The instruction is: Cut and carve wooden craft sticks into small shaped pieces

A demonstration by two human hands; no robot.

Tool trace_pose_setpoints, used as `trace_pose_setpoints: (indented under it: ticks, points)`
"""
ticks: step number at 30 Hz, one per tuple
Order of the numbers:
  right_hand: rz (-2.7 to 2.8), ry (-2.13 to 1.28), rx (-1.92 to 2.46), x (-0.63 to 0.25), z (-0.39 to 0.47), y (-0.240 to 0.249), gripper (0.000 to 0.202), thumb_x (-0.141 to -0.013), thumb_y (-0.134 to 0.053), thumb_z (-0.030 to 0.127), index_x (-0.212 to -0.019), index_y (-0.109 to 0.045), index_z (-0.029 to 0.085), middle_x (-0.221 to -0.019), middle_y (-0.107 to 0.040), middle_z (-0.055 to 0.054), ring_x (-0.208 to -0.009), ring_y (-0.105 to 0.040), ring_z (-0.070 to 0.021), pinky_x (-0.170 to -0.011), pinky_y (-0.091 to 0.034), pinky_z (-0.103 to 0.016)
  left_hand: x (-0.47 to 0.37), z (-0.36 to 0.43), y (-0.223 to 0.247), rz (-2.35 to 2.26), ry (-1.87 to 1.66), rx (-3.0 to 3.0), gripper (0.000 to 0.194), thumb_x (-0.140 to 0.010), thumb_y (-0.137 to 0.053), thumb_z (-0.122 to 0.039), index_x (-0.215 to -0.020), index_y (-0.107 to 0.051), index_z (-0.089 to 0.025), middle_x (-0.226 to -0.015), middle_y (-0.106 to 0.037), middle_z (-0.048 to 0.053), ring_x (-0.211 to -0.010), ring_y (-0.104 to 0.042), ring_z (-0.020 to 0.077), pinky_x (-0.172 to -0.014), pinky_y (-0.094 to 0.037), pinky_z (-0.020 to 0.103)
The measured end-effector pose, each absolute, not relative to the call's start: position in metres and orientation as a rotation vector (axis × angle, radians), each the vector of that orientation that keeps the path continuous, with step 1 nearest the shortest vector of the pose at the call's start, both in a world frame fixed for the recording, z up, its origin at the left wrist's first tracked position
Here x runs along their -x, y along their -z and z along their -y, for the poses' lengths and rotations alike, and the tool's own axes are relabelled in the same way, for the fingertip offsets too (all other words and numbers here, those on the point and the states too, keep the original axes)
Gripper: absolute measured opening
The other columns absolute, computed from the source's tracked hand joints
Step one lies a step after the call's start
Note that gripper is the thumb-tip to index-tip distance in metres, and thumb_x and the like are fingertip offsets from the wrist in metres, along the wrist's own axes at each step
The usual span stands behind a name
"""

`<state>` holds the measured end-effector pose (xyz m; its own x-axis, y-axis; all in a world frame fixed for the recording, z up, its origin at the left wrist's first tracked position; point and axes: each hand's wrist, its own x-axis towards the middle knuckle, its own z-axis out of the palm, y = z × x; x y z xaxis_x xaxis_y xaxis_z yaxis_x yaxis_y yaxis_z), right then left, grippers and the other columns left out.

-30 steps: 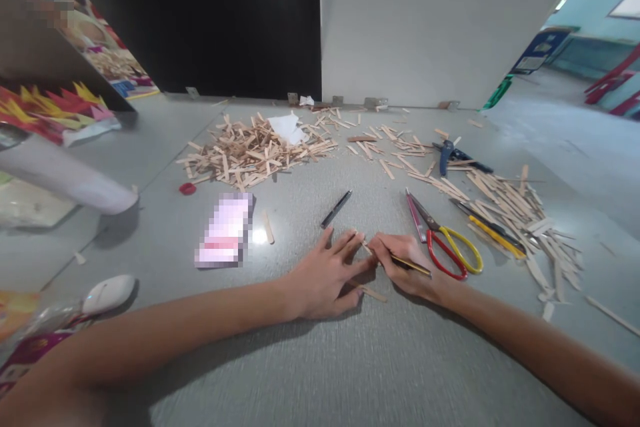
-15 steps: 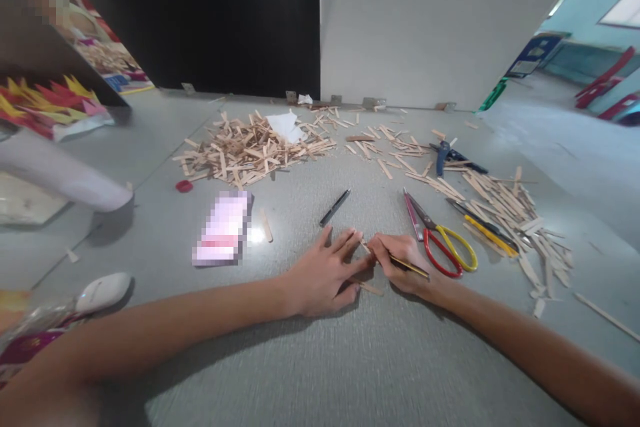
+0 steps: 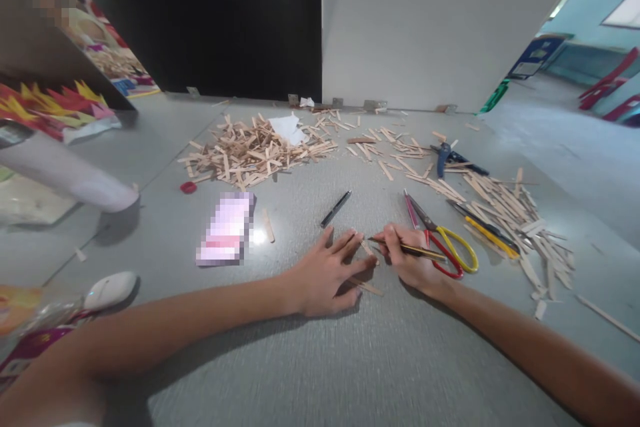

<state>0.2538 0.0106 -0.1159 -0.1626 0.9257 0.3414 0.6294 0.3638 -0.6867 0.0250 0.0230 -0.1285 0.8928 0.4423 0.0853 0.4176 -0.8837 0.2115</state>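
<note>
1. Just ahead of the left grip (image 3: 325, 277), we see a black pen (image 3: 336, 208) lying on the desk (image 3: 250, 373).
2. Left of that grip, we have a flat pinkish slab (image 3: 226, 227), its face blurred, with a small red ring (image 3: 188, 187) farther ahead.
3. Well left of the same grip, we find a white mouse-like device (image 3: 111, 290) and a pale tube (image 3: 75, 170).
4. Beyond both grips, we face a black panel (image 3: 225, 20) and a white panel (image 3: 440, 20).
5. Beyond and right of the right grip (image 3: 407, 260), we spot blue-handled clippers (image 3: 443, 159).
</note>
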Motion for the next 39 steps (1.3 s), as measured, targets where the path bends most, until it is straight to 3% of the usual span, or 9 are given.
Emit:
trace_pose_setpoints:
  ticks: [8,39]
  points:
    - [1.979,-0.577,1.333,-0.2504,-0.0174,0.1157,0.057,-0.112,-0.033,0.059,-0.066,-0.042,0.027,-0.056,-0.057,0.002,-0.053,-0.058,-0.0160,-0.054,-0.042,-0.028,-0.0247,-0.0248,0.1292,-0.635,-0.225,-2.878,0.070,-0.105,-0.053,-0.051,-0.167,-0.040,-0.021,-0.170,-0.041,0.025,-0.158,-0.037,0.0465,-0.124,-0.026,0.071]
    - [1.994,-0.647,1.339,-0.2516,-0.0161,0.1174,0.047,-0.111,-0.038,0.049,-0.069,-0.041,0.027,-0.057,-0.055,0.003,-0.051,-0.053,-0.0155,-0.052,-0.038,-0.028,-0.0244,-0.0243,0.1298,-0.641,-0.166,-2.838,0.076,-0.105,-0.057,-0.051,-0.170,-0.031,-0.023,-0.174,-0.034,0.025,-0.162,-0.031,0.0450,-0.126,-0.023,0.074]
